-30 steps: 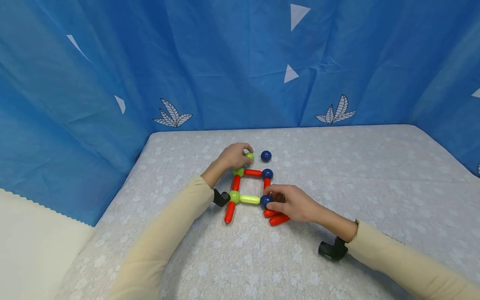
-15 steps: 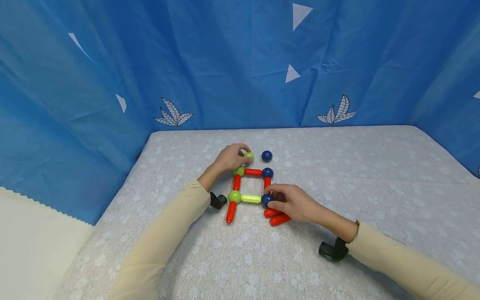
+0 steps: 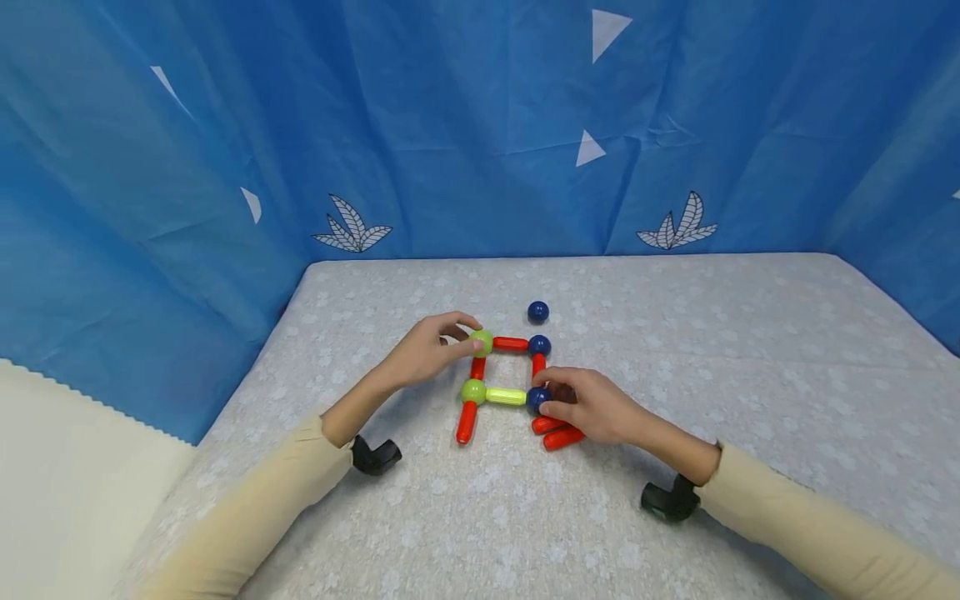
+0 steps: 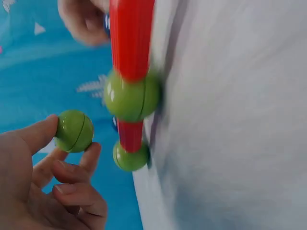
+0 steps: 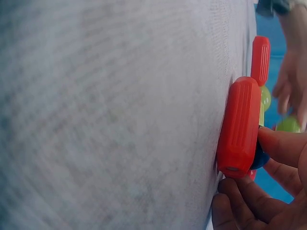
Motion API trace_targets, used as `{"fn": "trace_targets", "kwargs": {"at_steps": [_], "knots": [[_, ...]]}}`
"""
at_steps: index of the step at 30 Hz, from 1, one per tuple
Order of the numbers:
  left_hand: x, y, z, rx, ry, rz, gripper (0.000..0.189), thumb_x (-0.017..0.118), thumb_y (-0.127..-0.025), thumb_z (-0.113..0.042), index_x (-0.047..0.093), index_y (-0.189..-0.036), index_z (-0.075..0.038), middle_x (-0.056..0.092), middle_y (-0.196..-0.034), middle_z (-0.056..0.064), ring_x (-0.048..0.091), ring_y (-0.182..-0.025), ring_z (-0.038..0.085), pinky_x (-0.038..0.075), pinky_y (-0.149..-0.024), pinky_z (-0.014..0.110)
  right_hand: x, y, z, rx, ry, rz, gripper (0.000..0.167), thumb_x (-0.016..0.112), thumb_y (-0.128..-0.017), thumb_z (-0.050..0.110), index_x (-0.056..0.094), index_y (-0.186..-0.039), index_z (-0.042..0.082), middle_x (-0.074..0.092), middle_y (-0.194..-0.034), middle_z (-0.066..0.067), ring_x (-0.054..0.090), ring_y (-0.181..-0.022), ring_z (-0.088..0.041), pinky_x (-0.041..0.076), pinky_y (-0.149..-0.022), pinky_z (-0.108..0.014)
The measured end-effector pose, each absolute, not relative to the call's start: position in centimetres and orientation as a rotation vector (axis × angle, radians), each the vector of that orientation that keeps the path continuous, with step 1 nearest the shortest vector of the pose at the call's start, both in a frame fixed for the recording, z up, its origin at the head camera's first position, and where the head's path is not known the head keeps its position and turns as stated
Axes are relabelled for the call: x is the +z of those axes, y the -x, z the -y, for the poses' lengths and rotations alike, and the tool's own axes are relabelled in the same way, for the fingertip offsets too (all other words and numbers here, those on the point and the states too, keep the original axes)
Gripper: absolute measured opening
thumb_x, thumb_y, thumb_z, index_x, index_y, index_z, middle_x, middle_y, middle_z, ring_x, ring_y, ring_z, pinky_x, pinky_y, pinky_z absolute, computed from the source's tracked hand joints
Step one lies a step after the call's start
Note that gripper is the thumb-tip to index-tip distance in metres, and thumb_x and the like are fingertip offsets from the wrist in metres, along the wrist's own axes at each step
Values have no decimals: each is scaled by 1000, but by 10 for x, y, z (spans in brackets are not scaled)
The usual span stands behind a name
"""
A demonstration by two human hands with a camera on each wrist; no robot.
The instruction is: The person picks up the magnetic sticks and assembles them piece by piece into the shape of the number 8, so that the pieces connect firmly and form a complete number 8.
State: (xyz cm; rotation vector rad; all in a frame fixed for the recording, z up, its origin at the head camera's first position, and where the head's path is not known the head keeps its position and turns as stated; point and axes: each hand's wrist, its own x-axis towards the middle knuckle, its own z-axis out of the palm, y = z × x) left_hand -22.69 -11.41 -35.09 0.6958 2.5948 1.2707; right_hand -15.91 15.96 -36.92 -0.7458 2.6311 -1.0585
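Note:
Between thumb and fingertips, my left hand pinches a green ball, held off the table. In the head view this ball covers the far-left corner of a flat square of balls and rods. My right hand pinches the blue ball at the near-right corner. A lime rod joins that ball to the near-left green ball. One red rod runs along the far side to another blue ball. Another red rod sticks out from the near-left ball toward me.
A single blue ball lies beyond the square. Red rods lie by my right hand, partly under it. A patterned grey cloth covers the table, and a blue curtain hangs behind it.
My left hand has brought the green ball from behind the square toward me and slightly left, over the far-left corner in the head view. The right hand keeps its hold on the blue ball.

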Motion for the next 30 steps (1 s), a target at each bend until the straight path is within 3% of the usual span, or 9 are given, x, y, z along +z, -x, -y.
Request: {"fn": "trace_targets", "kwargs": {"at_steps": [6, 12, 14, 20, 30], "knots": [[-353, 183, 139, 1336, -759, -2432, 37, 72, -92, -28, 65, -121, -8, 67, -105, 5, 55, -74, 24, 40, -63, 30, -370, 159, -161, -1058, 747, -2639, 22, 67, -95, 13, 65, -117, 11, 61, -89, 2, 54, -80, -16, 46, -73, -35], [-358, 160, 154, 1262, -829, -2306, 27, 78, -87, -30, 71, -109, -18, 67, -101, -2, 48, -62, 15, 39, -58, 26, -370, 158, -159, -1056, 753, -2646, 23, 67, -95, 15, 65, -117, 11, 61, -90, 3, 54, -80, -16, 46, -73, -35], [-360, 157, 156, 1226, -847, -2264, 25, 78, -87, -30, 71, -108, -21, 68, -101, -4, 52, -65, 14, 41, -61, 27, -370, 158, -158, -1059, 757, -2646, 23, 68, -95, 15, 65, -118, 11, 61, -91, 3, 54, -81, -16, 46, -73, -35], [-362, 153, 156, 1155, -920, -2163, 20, 77, -88, -27, 70, -106, -22, 69, -98, -7, 62, -93, 15, 46, -71, 31, -371, 158, -159, -1068, 762, -2641, 21, 67, -95, 15, 65, -116, 12, 60, -89, 2, 54, -80, -16, 46, -72, -35], [-369, 151, 151, 1152, -985, -2166, 21, 77, -88, -25, 69, -105, -16, 67, -98, -6, 61, -95, 14, 48, -78, 32, -370, 158, -159, -1067, 764, -2638, 22, 67, -96, 16, 65, -117, 11, 61, -90, 2, 54, -80, -16, 46, -72, -35]]}}
